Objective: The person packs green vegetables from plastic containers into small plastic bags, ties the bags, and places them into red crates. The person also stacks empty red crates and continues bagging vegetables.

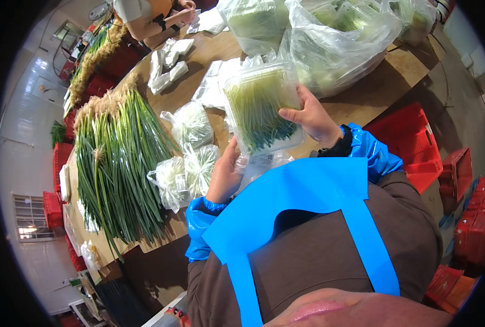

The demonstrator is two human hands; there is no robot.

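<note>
In front of my chest is a clear plastic clamshell box packed with long pale sprouts that have dark green tips. My right hand grips its right edge, thumb on the front face. At the lower left corner, my left hand holds the box, its fingers partly hidden. Left of the box, tied clear bags of greens sit on the wooden table; one lower bag bears a printed label. Another labelled plastic bag shows just under the box. Flat white plastic bags lie behind it.
Spring onions with roots are heaped at the left. Large clear bags of packed boxes stand at the back right. Folded white bags lie near a co-worker's arm. Red plastic crates stand at the right.
</note>
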